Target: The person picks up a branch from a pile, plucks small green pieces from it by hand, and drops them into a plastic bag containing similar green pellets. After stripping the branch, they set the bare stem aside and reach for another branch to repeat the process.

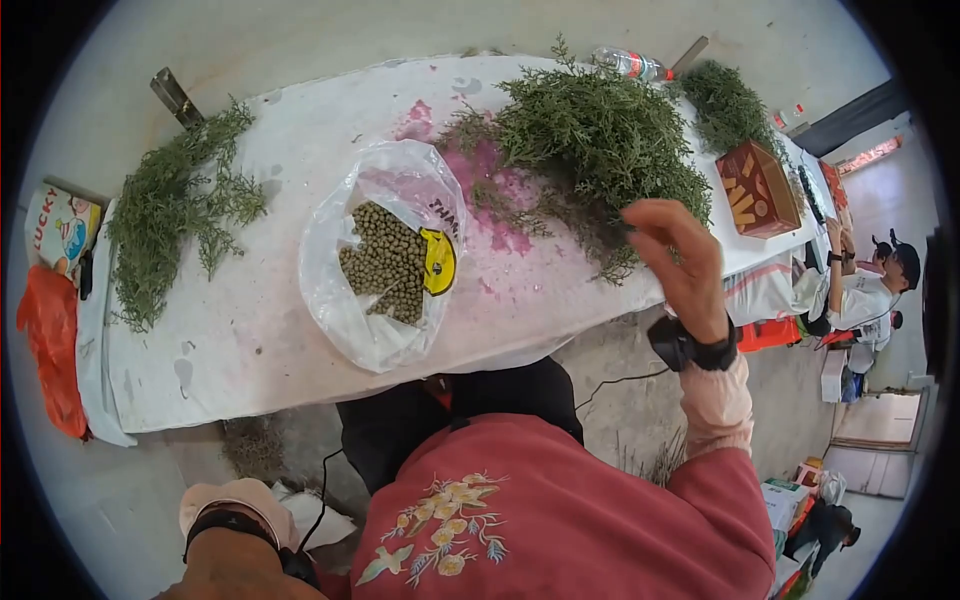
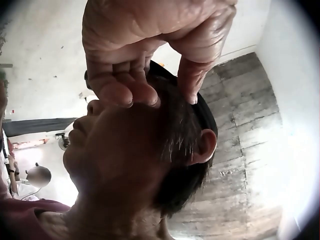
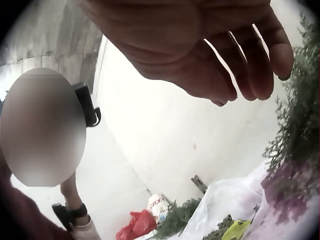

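Observation:
My right hand is raised at the table's front edge, fingers loosely bent, with nothing in them. It is beside a large heap of green cypress sprigs; in the right wrist view sprigs show past the fingertips. The left hand is lifted to the side of the head, its fingers and thumb bent and apart, overlapping the dark headband. In the head view only part of that hand shows at the bottom edge. A clear plastic bag with small round green-brown pellets lies on the table between them.
On the white table are more sprigs at left, a brown box at right and a plastic bottle at the back. A yellow label lies in the bag. An orange bag hangs off the left end.

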Demonstrator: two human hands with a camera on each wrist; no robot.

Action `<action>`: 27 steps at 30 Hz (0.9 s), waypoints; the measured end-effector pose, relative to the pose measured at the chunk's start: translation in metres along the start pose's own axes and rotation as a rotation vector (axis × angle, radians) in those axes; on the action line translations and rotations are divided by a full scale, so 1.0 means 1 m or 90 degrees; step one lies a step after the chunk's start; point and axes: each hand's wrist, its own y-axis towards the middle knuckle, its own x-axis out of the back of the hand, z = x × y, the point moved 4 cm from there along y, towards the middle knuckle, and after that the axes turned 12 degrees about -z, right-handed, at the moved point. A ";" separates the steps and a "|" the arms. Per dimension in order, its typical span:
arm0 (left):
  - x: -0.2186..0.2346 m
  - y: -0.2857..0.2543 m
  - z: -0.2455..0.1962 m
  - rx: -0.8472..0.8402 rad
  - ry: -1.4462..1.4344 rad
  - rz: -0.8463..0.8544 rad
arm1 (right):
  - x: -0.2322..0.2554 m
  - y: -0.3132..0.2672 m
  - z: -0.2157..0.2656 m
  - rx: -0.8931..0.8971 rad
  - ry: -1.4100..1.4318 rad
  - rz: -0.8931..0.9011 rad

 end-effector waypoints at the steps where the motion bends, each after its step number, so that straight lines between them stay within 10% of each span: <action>1: 0.000 -0.007 0.000 -0.008 0.000 0.005 | -0.011 0.007 0.008 0.037 -0.010 0.039; 8: 0.002 -0.093 0.006 -0.077 -0.001 0.046 | -0.117 0.029 -0.034 0.188 -0.309 0.189; 17: 0.016 -0.133 0.013 -0.183 -0.006 0.063 | -0.135 0.028 -0.041 0.278 -0.346 0.242; 27: 0.042 -0.099 0.016 -0.234 -0.044 0.112 | -0.061 -0.009 -0.006 -0.334 0.327 0.190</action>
